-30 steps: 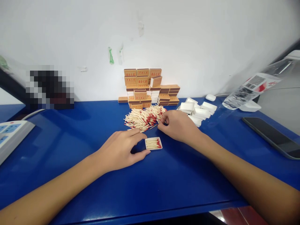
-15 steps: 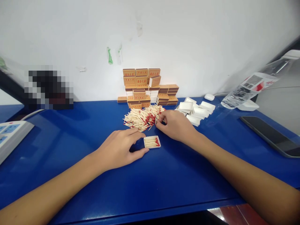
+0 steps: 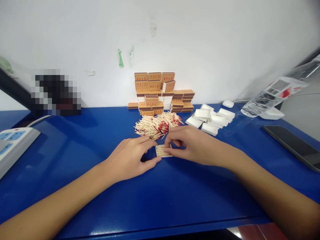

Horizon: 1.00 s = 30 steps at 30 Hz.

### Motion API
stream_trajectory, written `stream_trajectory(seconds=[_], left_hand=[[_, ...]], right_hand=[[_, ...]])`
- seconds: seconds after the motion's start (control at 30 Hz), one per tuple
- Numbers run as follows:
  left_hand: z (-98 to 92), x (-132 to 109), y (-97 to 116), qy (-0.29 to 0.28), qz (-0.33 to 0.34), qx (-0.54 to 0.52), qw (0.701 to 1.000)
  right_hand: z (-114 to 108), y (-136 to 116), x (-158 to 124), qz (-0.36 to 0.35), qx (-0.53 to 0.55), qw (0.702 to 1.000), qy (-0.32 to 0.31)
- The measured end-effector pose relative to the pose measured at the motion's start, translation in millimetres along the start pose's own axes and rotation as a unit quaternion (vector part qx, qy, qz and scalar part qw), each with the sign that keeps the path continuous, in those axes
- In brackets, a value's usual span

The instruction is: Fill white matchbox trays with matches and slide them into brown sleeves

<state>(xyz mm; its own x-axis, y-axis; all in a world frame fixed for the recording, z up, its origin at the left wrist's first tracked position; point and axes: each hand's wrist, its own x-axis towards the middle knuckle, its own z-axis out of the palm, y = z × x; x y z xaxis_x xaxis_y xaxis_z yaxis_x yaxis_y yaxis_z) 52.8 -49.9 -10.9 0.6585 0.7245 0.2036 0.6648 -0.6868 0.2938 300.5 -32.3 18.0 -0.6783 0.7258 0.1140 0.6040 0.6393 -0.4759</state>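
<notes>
A small white matchbox tray (image 3: 160,151) with matches in it lies on the blue table (image 3: 175,193). My left hand (image 3: 130,158) rests beside the tray's left end, thumb and forefinger bracketing it. My right hand (image 3: 192,144) lies over the tray's right half, fingers curled in a pinch on the tray and matches. Just behind is a loose pile of red-tipped matches (image 3: 156,124).
Stacked orange matchboxes (image 3: 160,93) stand against the wall. Several empty white trays (image 3: 211,118) lie to the right. A plastic bottle (image 3: 272,95) and a phone (image 3: 295,146) are at far right, a power strip (image 3: 12,143) at far left.
My right hand has moved from the match pile back down onto the tray, covering its right half. My left hand has stayed in place.
</notes>
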Motion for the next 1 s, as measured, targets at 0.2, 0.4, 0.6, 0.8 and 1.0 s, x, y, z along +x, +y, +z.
stream_trajectory(seconds=[0.2,0.4,0.6,0.8,1.0], left_hand=[[-1.0,-1.3,-0.4,-0.005,0.001,0.007,1.000],[-1.8,-1.8,-3.2,-0.006,0.013,0.011,1.000],[-0.2,-0.5,-3.5,-0.005,0.015,0.014,1.000],[-0.5,-0.8,-1.6,0.001,0.004,0.014,1.000],[0.4,-0.7,-1.1,-0.001,0.007,0.013,1.000]], right_hand=[[4.8,23.2,4.5,0.002,-0.055,0.996,0.073],[17.2,42.4,12.5,-0.030,-0.083,0.995,0.041],[20.1,38.0,16.3,0.009,-0.125,0.992,0.016],[10.3,15.1,5.5,0.009,-0.075,0.997,0.029],[13.9,-3.5,-4.4,-0.011,-0.053,0.998,0.012]])
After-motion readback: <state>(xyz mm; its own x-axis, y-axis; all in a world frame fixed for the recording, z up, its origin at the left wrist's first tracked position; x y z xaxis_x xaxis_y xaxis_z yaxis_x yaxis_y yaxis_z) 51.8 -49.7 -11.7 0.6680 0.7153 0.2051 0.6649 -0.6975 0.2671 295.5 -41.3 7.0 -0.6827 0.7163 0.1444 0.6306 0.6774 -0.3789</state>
